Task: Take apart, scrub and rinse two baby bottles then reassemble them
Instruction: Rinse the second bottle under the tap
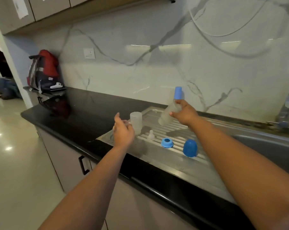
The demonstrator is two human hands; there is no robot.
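My right hand [184, 113] grips a frosted baby bottle [167, 114] with a blue cap [178, 92] on it, tilted and lifted above the steel drainboard [173, 128]. A second, open bottle body [136, 122] stands upright on the drainboard's left end. My left hand [123, 130] is right beside it with loosely curled fingers; whether they touch it is unclear. On the ribbed steel lie a clear teat [151, 135], a blue screw ring [167, 143] and a blue dome cap [190, 148].
The drainboard is set in a black counter [84, 110]; the sink basin [265, 146] and tap [288, 107] are at the right. A red backpack [44, 70] stands at the counter's far left end. Cabinets hang overhead, and a person is in the doorway far left.
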